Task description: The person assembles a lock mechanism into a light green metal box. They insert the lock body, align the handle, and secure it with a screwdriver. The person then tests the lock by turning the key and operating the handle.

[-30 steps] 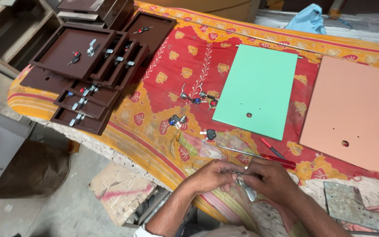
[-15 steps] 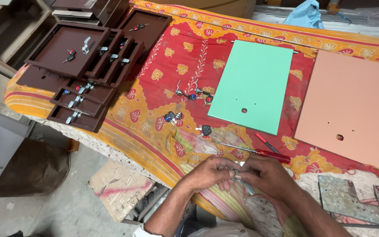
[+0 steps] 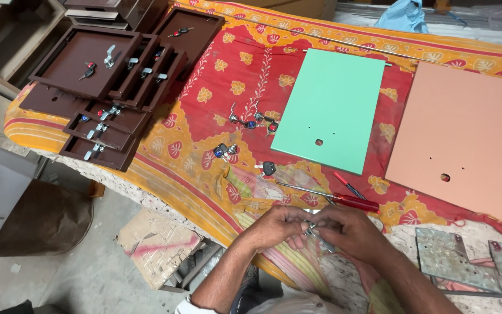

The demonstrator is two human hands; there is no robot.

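Both hands meet at the near edge of the table, the left hand (image 3: 277, 224) and right hand (image 3: 350, 229) with fingers curled in tight around a small metal lock (image 3: 312, 229) pinched between the fingertips, though most of it is hidden so I can't make out details. Just beyond the knuckles lies a red-handled screwdriver (image 3: 344, 200) on the red and yellow cloth (image 3: 216, 81), with a green panel (image 3: 332, 107) and a peach panel (image 3: 457, 134) further back. Off to the left sits a stack of brown trays (image 3: 88, 75), and loose keys (image 3: 251, 122) lie near the green panel.

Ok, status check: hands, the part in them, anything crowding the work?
Both hands together, fingers pinched on a small metal lock piece. Red-handled screwdriver lies just beyond, untouched. Green panel farther back, apart from the hands.
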